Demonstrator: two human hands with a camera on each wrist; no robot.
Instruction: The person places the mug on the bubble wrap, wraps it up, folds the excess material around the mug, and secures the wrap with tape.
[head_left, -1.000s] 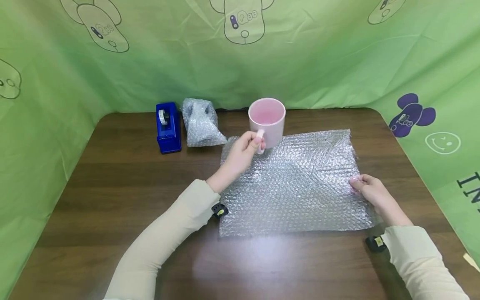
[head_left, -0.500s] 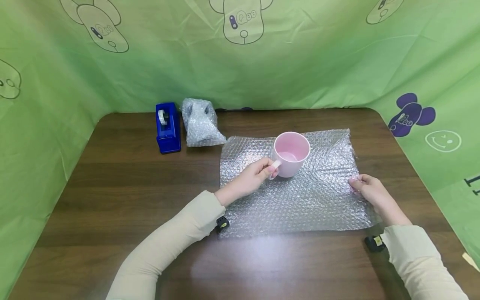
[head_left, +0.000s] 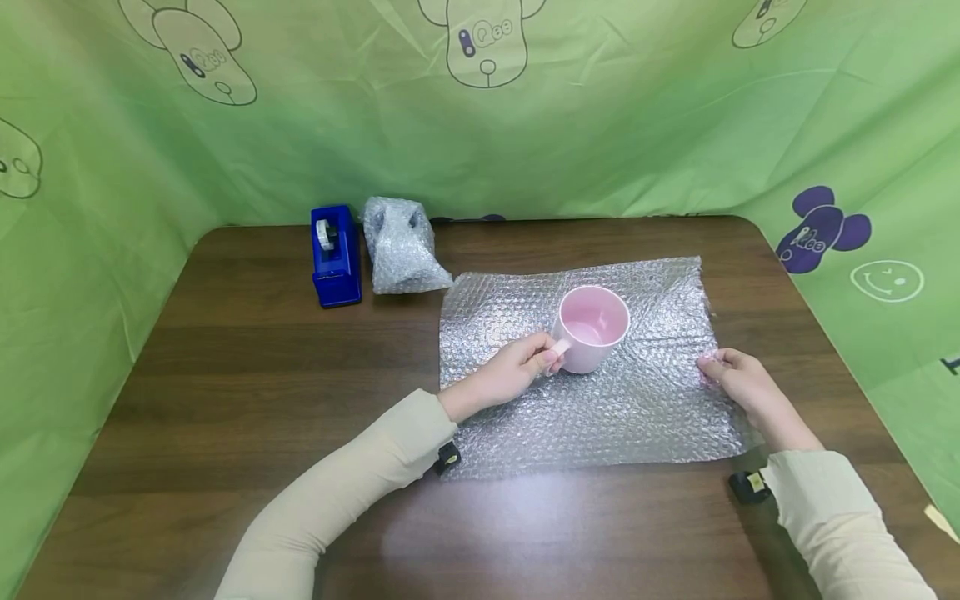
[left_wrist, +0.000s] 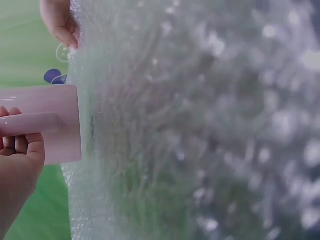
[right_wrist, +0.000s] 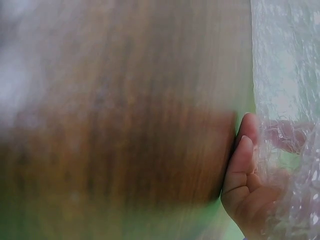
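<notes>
A pink mug [head_left: 594, 333] stands upright over the middle of a sheet of bubble wrap [head_left: 630, 417] spread on the table. My left hand [head_left: 513, 367] grips the mug by its handle, which points towards the lower left. In the left wrist view the fingers curl around the handle, and the mug's base [left_wrist: 75, 122] is right at the wrap. At the sheet's right edge my right hand [head_left: 738, 382] pinches the wrap between thumb and fingers. The right wrist view shows part of this hand [right_wrist: 250, 192] behind the clear wrap [right_wrist: 282, 55].
A blue tape dispenser [head_left: 337, 258] with a roll of tape stands at the back left of the brown table [head_left: 225, 375]. Beside it sits a bundle in bubble wrap [head_left: 402, 250]. A green printed cloth [head_left: 600, 125] hangs behind the table and at both sides.
My left hand has brought the mug from the sheet's back edge forward, right and down to its middle. The right hand has stayed at the sheet's right edge.
</notes>
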